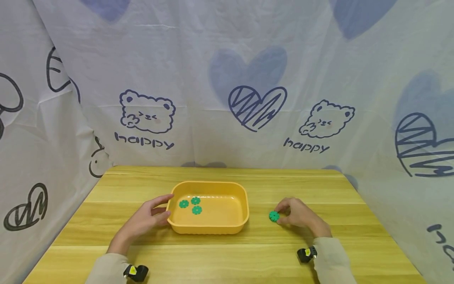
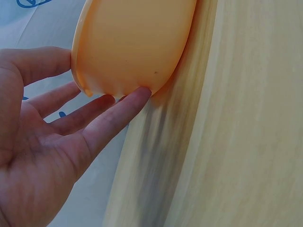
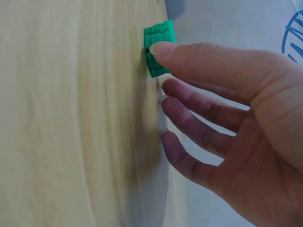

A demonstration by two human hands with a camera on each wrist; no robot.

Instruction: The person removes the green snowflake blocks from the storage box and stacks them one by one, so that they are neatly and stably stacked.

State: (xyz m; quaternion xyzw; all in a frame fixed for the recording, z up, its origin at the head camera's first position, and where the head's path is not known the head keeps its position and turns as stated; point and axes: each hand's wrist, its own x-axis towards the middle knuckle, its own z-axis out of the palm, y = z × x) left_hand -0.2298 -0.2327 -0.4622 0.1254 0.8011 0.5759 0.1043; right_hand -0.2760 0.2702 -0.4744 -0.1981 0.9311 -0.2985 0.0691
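Note:
A yellow-orange plastic basin stands on the table, with three flat green notched discs lying loose inside: one disc at the left, another disc at the back and a third disc nearer the front. My left hand rests spread fingertips against the basin's left end; the left wrist view shows the fingers fairly straight along its outer wall. To the right of the basin, my right hand pinches a small stack of green notched discs at the tabletop, the thumb on its near side.
The wood-grain table ends at a white cloth printed with hearts and bears, which hangs behind and on both sides. A small black camera sits on the left wrist and another on the right wrist.

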